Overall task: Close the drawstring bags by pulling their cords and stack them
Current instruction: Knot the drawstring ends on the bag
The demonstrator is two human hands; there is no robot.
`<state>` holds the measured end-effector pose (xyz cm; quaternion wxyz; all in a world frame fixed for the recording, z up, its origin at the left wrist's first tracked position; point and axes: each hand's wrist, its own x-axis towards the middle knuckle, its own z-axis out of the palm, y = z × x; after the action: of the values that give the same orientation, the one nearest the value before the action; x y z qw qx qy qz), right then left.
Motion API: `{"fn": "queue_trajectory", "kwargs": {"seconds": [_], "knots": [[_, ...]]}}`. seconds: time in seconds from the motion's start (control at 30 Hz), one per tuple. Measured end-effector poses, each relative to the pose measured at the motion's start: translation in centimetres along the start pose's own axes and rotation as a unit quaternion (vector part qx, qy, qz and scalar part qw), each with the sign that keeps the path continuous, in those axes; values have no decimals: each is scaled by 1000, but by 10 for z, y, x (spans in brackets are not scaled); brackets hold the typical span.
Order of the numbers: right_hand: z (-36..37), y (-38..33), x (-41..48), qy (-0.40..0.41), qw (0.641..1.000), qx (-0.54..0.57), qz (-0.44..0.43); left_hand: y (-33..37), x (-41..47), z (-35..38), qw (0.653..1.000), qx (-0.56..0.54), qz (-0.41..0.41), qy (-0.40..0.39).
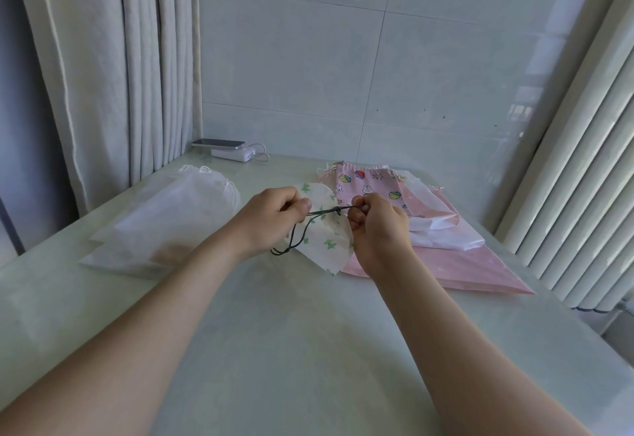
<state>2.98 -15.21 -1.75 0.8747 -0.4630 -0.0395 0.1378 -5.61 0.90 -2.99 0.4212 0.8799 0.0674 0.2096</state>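
Bare table (274, 332) in front; bag piles (164, 223) flank both sides

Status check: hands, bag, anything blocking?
Left hand and right hand both pinch the dark cord, taut between them. Green-print bag in hand, not yet stacked. Nothing blocking; pink pile right, white pile left.

The small drawstring bag (326, 243) is white with a scattered green cactus print, and its cord (338, 209) is dark green. Behind it, 1 pink bag (368, 183) carries red, yellow and white cartoon motifs; a larger pink bag (480, 267) has faint white dots, with plain white bags (446, 238) on it. The left stack of bags (164, 216) is translucent white, the table (274, 332) pale marbled green, the curtain (103, 75) cream
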Motion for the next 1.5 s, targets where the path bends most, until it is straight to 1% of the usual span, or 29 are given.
{"fn": "queue_trajectory", "kwargs": {"seconds": [0.1, 0.2, 0.27, 0.4, 0.43, 0.5, 0.6, 0.67, 0.77, 0.87, 0.9, 0.93, 0.97, 1.03, 1.07, 1.1, 1.13, 1.23, 1.33, 1.37, 1.4, 1.43, 1.5], "knots": [[-2, 0, -2, -49, 996, -67, -27, -1, -1, 2, 999, 26, 7, 43], [-4, -5, -4, -79, 986, -134, -55, 0, -6, 5, 989, 85, 48, 109], [-5, -10, -6, -94, 984, -139, -51, -2, -7, 6, 984, 121, 75, 108], [-6, -15, -10, -142, 983, -111, -21, 1, -7, 6, 979, 175, 69, 80], [-5, -17, -12, -148, 984, -94, -26, 1, -7, 6, 979, 175, 65, 80], [-4, -20, -13, -142, 985, -80, -57, 3, -7, 5, 985, 134, 54, 95], [-6, -22, -11, -131, 981, -93, -113, 6, -4, 2, 984, 30, 48, 169], [-9, -22, -11, -127, 959, -183, -176, 12, -4, -1, 977, -27, 32, 207], [-11, -18, -13, -122, 900, -322, -267, 22, -5, -5, 966, -88, 7, 243], [-9, -13, -11, -120, 837, -406, -347, 26, -3, -10, 960, -123, -1, 252], [-6, -13, -14, -121, 828, -413, -358, 27, -2, -11, 960, -134, 4, 246], [-5, -11, -14, -129, 843, -395, -343, 26, -2, -11, 962, -135, 11, 237], [-1, -13, -21, -133, 874, -352, -306, 25, -2, -12, 965, -127, 19, 229], [7, -20, -31, -105, 946, -244, -187, 26, -4, -13, 972, -103, 39, 209], [9, -21, -32, -93, 969, -191, -123, 27, -6, -13, 974, -95, 45, 200], [12, -23, -32, -87, 983, -141, -76, 30, -8, -14, 976, -92, 46, 193], [14, -23, -31, -92, 988, -108, -54, 32, -9, -15, 976, -97, 45, 188], [19, -19, -27, -116, 992, -34, -24, 41, -12, -22, 976, -134, 28, 172], [16, -24, -27, -179, 983, 11, 34, 42, -13, -33, 980, -131, 6, 148], [18, -28, -30, -202, 978, 6, 50, 42, -13, -36, 981, -117, -9, 155], [17, -30, -30, -215, 976, -20, 38, 41, -12, -36, 979, -103, -22, 173], [19, -30, -30, -227, 972, -62, 11, 41, -11, -38, 975, -95, -30, 197], [26, -22, -28, -209, 963, -156, -69, 40, -10, -42, 966, -83, -39, 242]]}}
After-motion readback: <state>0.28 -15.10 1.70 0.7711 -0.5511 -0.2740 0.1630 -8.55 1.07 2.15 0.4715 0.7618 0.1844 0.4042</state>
